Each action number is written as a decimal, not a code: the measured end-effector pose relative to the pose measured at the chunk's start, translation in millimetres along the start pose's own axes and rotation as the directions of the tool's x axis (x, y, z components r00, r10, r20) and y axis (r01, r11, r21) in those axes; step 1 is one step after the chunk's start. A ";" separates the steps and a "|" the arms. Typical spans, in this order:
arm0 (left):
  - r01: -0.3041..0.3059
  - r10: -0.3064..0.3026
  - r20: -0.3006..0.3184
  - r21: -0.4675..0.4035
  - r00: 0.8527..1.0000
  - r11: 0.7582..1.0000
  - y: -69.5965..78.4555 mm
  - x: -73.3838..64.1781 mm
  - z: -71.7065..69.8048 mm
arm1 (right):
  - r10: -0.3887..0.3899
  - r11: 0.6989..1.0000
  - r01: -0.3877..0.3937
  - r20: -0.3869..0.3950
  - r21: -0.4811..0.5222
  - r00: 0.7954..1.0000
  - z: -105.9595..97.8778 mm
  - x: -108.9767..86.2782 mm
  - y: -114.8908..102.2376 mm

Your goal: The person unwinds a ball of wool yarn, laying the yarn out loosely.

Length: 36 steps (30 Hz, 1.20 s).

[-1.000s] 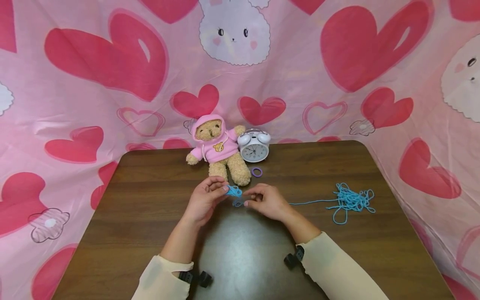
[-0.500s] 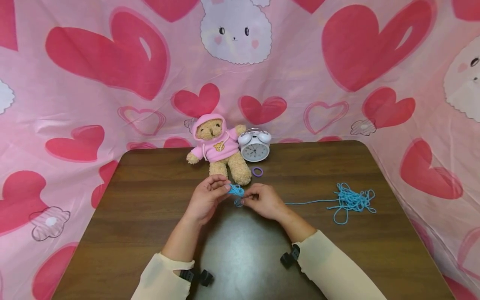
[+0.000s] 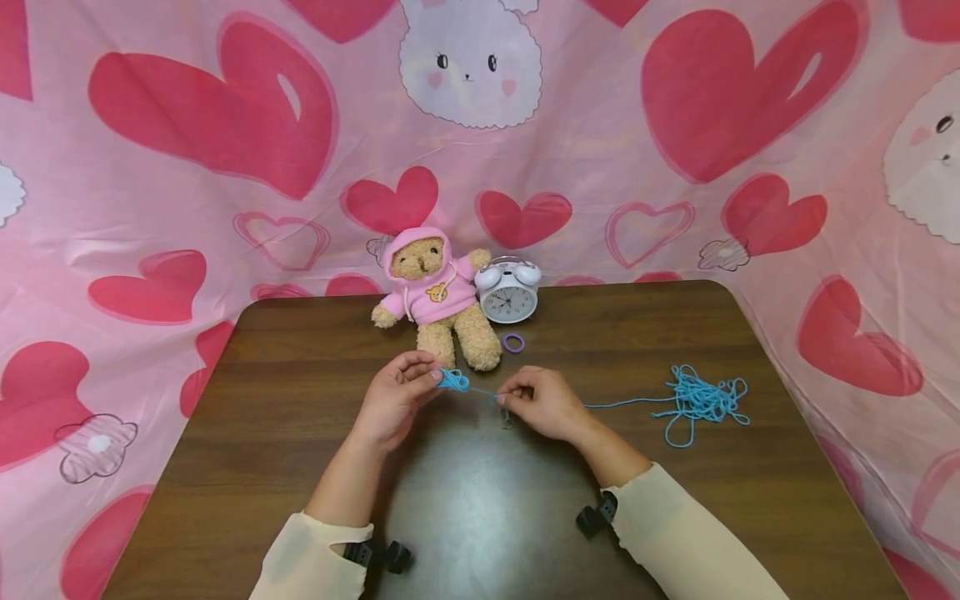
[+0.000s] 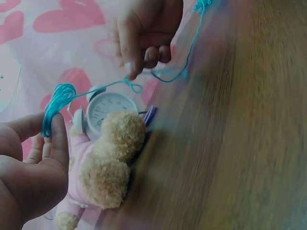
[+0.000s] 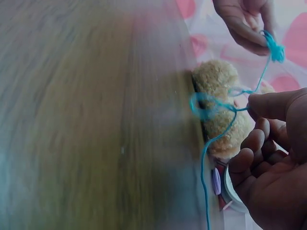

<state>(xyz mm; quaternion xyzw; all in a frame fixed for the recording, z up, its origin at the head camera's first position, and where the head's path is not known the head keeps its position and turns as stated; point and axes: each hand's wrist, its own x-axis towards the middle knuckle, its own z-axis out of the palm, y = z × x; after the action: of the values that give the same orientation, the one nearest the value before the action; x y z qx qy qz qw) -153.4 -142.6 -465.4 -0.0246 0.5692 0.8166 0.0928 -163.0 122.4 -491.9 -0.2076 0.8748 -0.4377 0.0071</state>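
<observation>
To my left I see the left hand (image 3: 390, 402), its fingers pinching a looped blue bundle (image 3: 453, 381) above the desk (image 3: 270, 417), near the teddy bear (image 3: 441, 304). A strand (image 3: 482, 391) runs to the right hand (image 3: 546, 406), whose fingers pinch it; farther right, I see a loose yarn pile (image 3: 707, 397) lying on the desk.

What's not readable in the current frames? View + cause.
Head: the gripped end of the yarn bundle, hidden by the left hand.
Left wrist: most of the yarn pile, cut off by the top edge.
Right wrist: the alarm clock, mostly behind the right hand; dial unreadable.
Right wrist: the dangling yarn loop, blurred; can't tell whether it's knotted.
</observation>
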 end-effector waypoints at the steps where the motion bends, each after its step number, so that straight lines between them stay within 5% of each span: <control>1: 0.001 -0.001 -0.006 0.004 1.000 1.000 0.4 -0.4 -1.8 | 0.003 1.000 -0.003 -0.001 0.002 1.000 -1.9 -1.0 0.4; 36: 0.001 -0.002 -0.115 -0.004 0.993 1.000 6.6 -10.9 -51.8 | 0.089 0.993 -0.095 -0.080 -0.074 0.993 -65.8 -37.7 28.8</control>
<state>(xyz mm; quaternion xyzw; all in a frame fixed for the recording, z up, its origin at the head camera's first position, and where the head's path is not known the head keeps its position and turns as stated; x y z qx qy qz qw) -147.2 -194.5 -475.8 -0.0724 0.5718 0.8149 0.0604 -151.7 201.8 -479.8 -0.1503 0.8994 -0.4101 -0.0146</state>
